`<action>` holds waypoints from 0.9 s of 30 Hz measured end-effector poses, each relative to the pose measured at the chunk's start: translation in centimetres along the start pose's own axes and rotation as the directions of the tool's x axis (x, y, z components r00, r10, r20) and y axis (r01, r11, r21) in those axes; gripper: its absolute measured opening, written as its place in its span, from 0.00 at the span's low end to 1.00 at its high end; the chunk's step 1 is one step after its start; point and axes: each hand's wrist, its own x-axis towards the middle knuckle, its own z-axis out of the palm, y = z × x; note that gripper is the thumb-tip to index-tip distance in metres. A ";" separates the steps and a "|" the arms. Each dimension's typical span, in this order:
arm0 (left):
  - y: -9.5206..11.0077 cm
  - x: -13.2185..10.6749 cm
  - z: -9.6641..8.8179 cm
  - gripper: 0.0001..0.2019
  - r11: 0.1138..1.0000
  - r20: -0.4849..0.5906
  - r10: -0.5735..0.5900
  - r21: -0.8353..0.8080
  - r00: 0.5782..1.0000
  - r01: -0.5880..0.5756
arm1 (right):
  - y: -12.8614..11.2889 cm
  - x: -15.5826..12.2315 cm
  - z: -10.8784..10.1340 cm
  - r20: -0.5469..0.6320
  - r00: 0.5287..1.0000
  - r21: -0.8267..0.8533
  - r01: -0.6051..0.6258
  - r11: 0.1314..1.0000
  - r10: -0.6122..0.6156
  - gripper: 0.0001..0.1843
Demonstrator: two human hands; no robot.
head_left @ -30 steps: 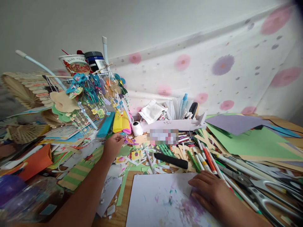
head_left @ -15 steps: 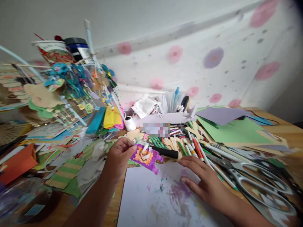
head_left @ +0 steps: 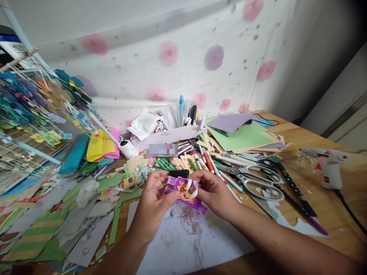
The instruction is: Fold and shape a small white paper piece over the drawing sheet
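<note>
A small purple paper cutout [head_left: 197,206] with an orange shape on its face is held between my two hands, above a stained white sheet [head_left: 172,244]. My left hand [head_left: 159,193] pinches its left side, thumb in front. From the right, the fingers of my right hand [head_left: 212,191] close on the white strip [head_left: 192,188] that loops up from the orange part. Just behind the cutout lies a black marker [head_left: 180,173]. Parts of the cutout are covered by my fingers.
Large silver scissors [head_left: 258,179] and several markers [head_left: 208,162] lie to the right. A glue gun [head_left: 328,164] with a red light stands at far right. Paper scraps [head_left: 34,236] spread over the left; a white box [head_left: 169,137] sits behind.
My right hand has lifted off the sheet and come over to the purple cutout. The cutout has turned in my left hand. My view has swung right, bringing the glue gun in.
</note>
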 end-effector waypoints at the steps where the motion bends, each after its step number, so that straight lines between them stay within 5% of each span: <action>1: -0.2 -0.2 0.1 0.21 0.999 0.038 -0.040 -0.014 0.998 0.040 | -0.1 0.1 0.0 -0.006 1.000 0.045 0.001 0.999 -0.001 0.11; 4: -0.8 -0.6 0.4 0.16 0.992 0.108 -0.095 0.095 0.990 0.085 | -0.4 0.1 0.0 -0.015 1.000 0.097 0.011 0.995 -0.009 0.10; 7: -1.0 -0.8 0.2 0.06 0.905 0.078 0.138 0.394 0.987 -0.158 | -0.9 0.0 -0.4 -0.063 0.998 0.070 0.023 0.997 -0.019 0.06; 9: -0.7 -1.0 -0.4 0.03 0.662 0.166 0.436 0.606 0.884 -0.440 | -1.2 0.1 -0.8 -0.127 0.992 0.064 0.034 0.997 -0.026 0.05; 12: -0.1 -1.5 -1.3 0.11 0.233 0.408 0.664 0.683 0.626 -0.692 | -1.3 0.3 -1.3 -0.212 0.976 0.067 0.067 0.995 -0.052 0.02; 14: 0.0 -2.1 -1.7 0.13 0.095 0.494 0.688 0.665 0.532 -0.740 | -1.3 0.3 -1.3 -0.241 0.970 0.094 0.060 0.994 -0.035 0.02; 16: -0.2 -2.7 -1.8 0.14 0.037 0.524 0.693 0.660 0.495 -0.751 | -1.3 0.2 -1.1 -0.210 0.977 0.178 -0.002 0.984 0.040 0.05; 22: -1.7 -3.6 -1.2 0.13 0.097 0.523 0.689 0.618 0.501 -0.780 | -1.7 0.2 -0.6 -0.098 0.962 0.440 -0.187 0.878 0.254 0.15; 27: -0.9 -3.7 -1.7 0.16 0.369 0.427 0.614 0.588 0.664 -0.720 | -1.8 0.8 -1.1 -0.089 0.946 0.490 -0.230 0.841 0.311 0.17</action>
